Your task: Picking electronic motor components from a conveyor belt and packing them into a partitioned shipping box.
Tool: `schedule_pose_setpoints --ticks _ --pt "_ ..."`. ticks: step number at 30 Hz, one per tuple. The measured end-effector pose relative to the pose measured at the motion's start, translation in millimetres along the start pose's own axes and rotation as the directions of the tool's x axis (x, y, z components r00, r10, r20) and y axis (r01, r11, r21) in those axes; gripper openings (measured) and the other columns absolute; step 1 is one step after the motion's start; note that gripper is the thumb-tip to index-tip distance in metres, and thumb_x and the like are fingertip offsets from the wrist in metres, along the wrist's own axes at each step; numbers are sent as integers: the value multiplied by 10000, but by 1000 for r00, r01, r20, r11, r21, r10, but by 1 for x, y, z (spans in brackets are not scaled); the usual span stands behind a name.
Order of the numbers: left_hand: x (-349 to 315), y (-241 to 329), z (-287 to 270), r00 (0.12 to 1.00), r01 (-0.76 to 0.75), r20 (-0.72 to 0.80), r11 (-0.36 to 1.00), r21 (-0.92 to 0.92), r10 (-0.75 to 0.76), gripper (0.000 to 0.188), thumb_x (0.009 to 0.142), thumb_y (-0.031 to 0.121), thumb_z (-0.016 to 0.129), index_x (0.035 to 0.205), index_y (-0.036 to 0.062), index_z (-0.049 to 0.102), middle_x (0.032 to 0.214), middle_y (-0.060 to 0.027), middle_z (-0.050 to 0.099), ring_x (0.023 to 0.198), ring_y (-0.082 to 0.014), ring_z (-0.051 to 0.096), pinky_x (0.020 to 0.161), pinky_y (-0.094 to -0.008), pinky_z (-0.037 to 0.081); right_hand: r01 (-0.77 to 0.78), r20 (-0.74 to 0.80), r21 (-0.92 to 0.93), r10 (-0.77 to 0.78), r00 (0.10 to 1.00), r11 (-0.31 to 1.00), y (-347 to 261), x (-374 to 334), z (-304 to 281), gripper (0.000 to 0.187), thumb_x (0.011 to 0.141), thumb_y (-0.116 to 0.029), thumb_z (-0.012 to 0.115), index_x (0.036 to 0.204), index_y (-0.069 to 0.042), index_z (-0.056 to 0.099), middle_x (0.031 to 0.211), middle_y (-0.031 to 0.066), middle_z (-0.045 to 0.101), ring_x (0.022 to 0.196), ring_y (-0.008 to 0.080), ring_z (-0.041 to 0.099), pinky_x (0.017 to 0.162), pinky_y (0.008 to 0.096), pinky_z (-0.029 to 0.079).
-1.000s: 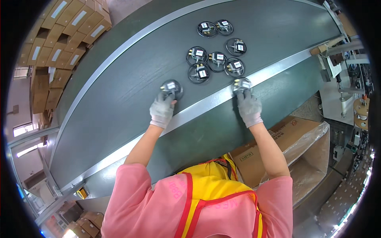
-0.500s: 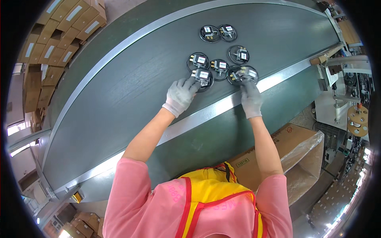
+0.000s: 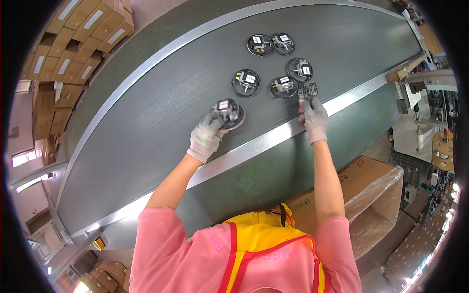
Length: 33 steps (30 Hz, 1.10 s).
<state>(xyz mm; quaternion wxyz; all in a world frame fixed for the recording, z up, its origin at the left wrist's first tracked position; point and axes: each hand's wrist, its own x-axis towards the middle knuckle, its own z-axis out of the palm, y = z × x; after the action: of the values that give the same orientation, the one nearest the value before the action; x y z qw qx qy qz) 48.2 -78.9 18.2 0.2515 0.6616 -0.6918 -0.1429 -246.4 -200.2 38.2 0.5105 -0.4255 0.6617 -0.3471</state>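
My gloved left hand is closed on a thermostat with a coiled black tube, near the middle of the grey conveyor belt; motion blurs it, and I cannot tell if a second one is under it. Closer to the belt's near rail, my gloved right hand grips a dark thermostat, tilted up on edge. Just left of that hand lies another thermostat, flat. One more thermostat rests beyond it, and a separate thermostat sits between my hands, farther out.
Two thermostats lie side by side toward the far rail. A shiny metal rail runs along the belt's near edge. An open carton with a plastic liner stands below at the right. Stacked cartons rise at the far left.
My left hand has drawn a thermostat left and nearer. My right hand has tipped its thermostat on edge and shifted slightly right. The middle thermostat of the near group has left its spot.
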Motion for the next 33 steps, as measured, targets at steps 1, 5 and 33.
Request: schedule_pose_setpoints --ticks 1,5,33 --pt "2 0 2 989 106 -82 977 -187 -124 168 746 97 727 891 82 644 1015 -124 628 830 -315 619 699 -397 525 61 -47 -73 -65 997 995 3 -4 4 177 873 -236 664 927 -71 629 689 -9 554 506 67 504 444 220 407" --pt "46 17 4 708 589 294 307 -747 -642 221 847 91 684 1042 25 604 860 -49 645 752 -156 632 630 -306 497 336 39 -734 -457 889 590 14 -10 13 159 859 -250 655 965 -131 657 750 75 617 622 203 619 577 358 503" --pt "183 72 32 769 309 38 319 -896 -638 125 915 56 537 1032 19 511 860 -98 641 492 -160 598 403 -286 452 491 338 -843 -493 801 220 19 3 25 233 789 -247 693 964 -95 671 1126 143 597 922 303 616 769 402 535"
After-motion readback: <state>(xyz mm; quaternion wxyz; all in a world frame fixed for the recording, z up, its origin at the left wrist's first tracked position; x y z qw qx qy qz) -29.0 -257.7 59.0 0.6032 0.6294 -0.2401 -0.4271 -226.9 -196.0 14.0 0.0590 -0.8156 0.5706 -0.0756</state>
